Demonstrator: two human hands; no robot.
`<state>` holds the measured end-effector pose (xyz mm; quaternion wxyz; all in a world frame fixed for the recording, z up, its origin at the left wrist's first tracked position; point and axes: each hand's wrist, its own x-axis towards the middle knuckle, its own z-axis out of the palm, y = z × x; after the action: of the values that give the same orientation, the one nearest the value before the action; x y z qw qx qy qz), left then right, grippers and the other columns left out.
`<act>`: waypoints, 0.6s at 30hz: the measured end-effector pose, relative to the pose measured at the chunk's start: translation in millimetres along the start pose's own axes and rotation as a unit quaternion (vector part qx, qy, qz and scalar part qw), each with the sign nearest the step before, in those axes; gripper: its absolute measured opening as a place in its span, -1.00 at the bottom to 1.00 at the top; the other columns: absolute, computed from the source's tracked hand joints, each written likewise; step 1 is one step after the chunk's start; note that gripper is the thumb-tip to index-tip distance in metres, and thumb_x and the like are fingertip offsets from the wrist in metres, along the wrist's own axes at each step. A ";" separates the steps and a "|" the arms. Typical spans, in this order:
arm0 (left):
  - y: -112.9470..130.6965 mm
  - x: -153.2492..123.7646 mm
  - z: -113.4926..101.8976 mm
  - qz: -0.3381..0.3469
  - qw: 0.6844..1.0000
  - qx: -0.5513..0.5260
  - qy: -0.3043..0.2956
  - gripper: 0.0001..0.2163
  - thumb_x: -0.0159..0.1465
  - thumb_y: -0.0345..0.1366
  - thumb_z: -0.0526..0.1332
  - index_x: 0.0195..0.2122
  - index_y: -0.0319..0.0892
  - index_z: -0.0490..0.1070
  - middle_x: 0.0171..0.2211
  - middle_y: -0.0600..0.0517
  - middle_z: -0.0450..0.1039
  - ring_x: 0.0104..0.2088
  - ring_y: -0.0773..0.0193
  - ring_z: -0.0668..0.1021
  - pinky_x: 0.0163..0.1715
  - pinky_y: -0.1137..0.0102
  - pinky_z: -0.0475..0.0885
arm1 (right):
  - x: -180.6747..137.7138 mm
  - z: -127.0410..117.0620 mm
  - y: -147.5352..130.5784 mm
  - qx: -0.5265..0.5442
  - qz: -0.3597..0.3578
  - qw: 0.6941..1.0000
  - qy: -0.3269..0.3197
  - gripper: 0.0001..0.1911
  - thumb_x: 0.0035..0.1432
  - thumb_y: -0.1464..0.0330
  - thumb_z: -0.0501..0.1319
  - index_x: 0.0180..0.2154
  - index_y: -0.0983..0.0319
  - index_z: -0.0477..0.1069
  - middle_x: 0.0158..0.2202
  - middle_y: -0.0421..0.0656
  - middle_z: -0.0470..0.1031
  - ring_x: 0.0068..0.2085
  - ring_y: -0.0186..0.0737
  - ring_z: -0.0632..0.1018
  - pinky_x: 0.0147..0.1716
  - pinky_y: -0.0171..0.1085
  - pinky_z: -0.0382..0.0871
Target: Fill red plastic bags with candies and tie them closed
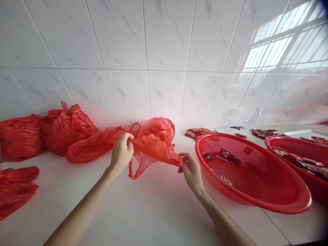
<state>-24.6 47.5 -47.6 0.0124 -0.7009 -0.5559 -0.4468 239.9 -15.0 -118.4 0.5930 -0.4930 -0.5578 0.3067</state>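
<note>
A thin red plastic bag (156, 147) is stretched between my two hands above the white counter. My left hand (121, 153) pinches its upper left part, with the fingers closed on the film. At the lower right corner, my right hand (191, 171) grips the same bag between thumb and fingers. A looped handle of the bag hangs down beside my left hand. Behind it, another crumpled red bag (167, 125) rests near the wall, and a flattened red bag (88, 150) lies to the left of my left hand.
Filled red bags (68, 128) stand along the tiled wall at left. To the right, a large red plastic basket (246, 201) holds a few small wrapped packets. A second red basket (273, 141) contains many packets. More packets (197, 132) and a clear bottle (254, 117) are by the wall.
</note>
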 end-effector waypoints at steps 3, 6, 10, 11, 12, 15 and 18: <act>-8.0 -2.7 -9.4 -0.030 0.997 0.021 -0.066 -0.86 0.27 -0.38 0.04 -0.15 -0.11 0.28 -0.08 -0.05 0.47 -0.29 0.19 0.55 -0.30 0.32 0.41 | -1.0 -0.4 -2.0 -0.027 -0.007 0.999 -0.030 -0.73 0.08 0.45 0.08 -0.15 0.23 0.41 -0.47 -0.24 0.45 -0.49 -0.29 0.46 -0.46 -0.31 0.36; -4.8 -13.4 -12.9 -0.023 0.989 0.014 -0.144 -0.83 0.30 -0.24 0.10 -0.10 -0.11 0.27 -0.05 -0.06 0.46 -0.22 0.15 0.58 -0.25 0.29 0.45 | -3.0 1.6 -6.9 -0.017 -0.002 0.998 -0.067 -0.78 0.14 0.37 0.15 -0.15 0.22 0.43 -0.51 -0.26 0.43 -0.47 -0.27 0.45 -0.43 -0.30 0.36; 14.6 -31.5 -14.5 0.064 0.987 -0.017 -0.145 -0.77 0.30 -0.22 0.17 -0.04 -0.13 0.31 0.03 -0.13 0.39 0.01 0.06 0.52 -0.06 0.23 0.44 | -5.2 2.5 -19.8 0.075 0.020 0.990 -0.119 -0.74 0.25 0.18 0.17 -0.36 0.23 0.42 -0.51 -0.24 0.39 -0.47 -0.30 0.40 -0.43 -0.31 0.32; 20.9 -36.2 -14.6 0.102 0.984 -0.041 -0.137 -0.79 0.31 -0.26 0.16 -0.05 -0.13 0.33 0.03 -0.12 0.39 0.04 0.09 0.50 0.00 0.24 0.42 | -5.5 2.2 -22.5 0.093 0.028 0.988 -0.122 -0.70 0.26 0.15 0.18 -0.40 0.24 0.41 -0.50 -0.24 0.39 -0.46 -0.31 0.39 -0.43 -0.31 0.31; 27.2 -41.0 -14.2 0.136 0.978 -0.068 -0.142 -0.82 0.32 -0.30 0.13 -0.06 -0.13 0.36 0.00 -0.10 0.41 0.03 0.13 0.50 0.02 0.27 0.40 | -5.7 1.9 -24.3 0.107 0.037 0.986 -0.123 -0.68 0.25 0.14 0.19 -0.42 0.24 0.40 -0.49 -0.24 0.39 -0.45 -0.31 0.38 -0.42 -0.32 0.30; 42.7 -56.0 -8.2 0.176 0.946 -0.122 -0.244 -0.82 0.35 -0.39 0.06 -0.15 -0.11 0.44 -0.20 0.00 0.51 -0.20 0.26 0.56 -0.14 0.38 0.43 | -6.2 2.1 -24.3 0.149 0.065 0.980 -0.118 -0.69 0.24 0.13 0.23 -0.40 0.23 0.39 -0.46 -0.25 0.39 -0.44 -0.31 0.38 -0.41 -0.32 0.32; 49.8 -69.7 5.2 0.158 0.923 -0.110 -0.333 -0.76 0.34 -0.44 0.01 -0.22 -0.11 0.47 -0.29 0.03 0.54 -0.32 0.26 0.56 -0.26 0.39 0.44 | -6.6 4.9 -20.6 0.202 0.100 0.969 -0.103 -0.70 0.22 0.11 0.25 -0.35 0.21 0.37 -0.42 -0.24 0.40 -0.42 -0.32 0.39 -0.40 -0.33 0.35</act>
<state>19.1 -22.4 -71.5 -0.1804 -0.8850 -0.3570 -0.2382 230.1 -26.5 -102.2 0.5861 -0.3819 -0.4902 0.5199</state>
